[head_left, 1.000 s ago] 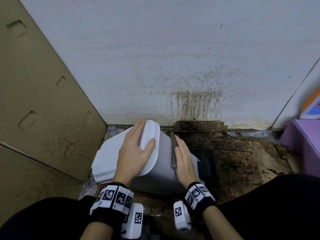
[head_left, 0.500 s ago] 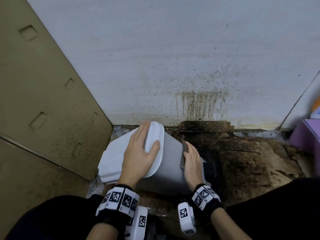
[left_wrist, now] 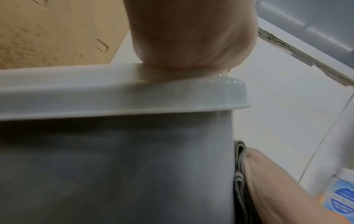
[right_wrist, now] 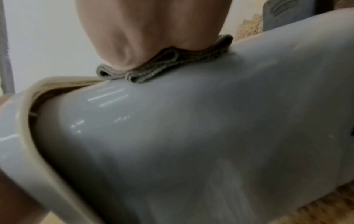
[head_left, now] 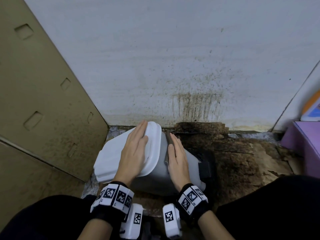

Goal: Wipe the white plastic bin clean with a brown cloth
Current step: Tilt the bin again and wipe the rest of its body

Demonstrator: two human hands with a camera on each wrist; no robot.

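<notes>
The white plastic bin (head_left: 161, 170) lies tipped on its side on the floor in front of me, lid (head_left: 110, 158) to the left. My left hand (head_left: 135, 149) rests flat on the lid with straight fingers, its palm (left_wrist: 191, 37) pressing the lid's rim (left_wrist: 114, 94). My right hand (head_left: 176, 156) lies flat on the bin's upper side wall (right_wrist: 191, 136), pressing a folded brown cloth (right_wrist: 161, 68) under the palm. Only a thin dark edge of the cloth (head_left: 167, 146) shows in the head view.
A stained cardboard panel (head_left: 39, 104) leans at the left. A white wall with dark drip marks (head_left: 195, 104) stands right behind the bin. Dirty, wet cardboard (head_left: 242, 158) covers the floor to the right. A purple box (head_left: 304, 144) sits at the far right. My dark-clad knees flank the bin.
The right hand with the cloth slid forward along the bin's side toward the wall. The left hand stayed flat on the lid, its thumb drawn in.
</notes>
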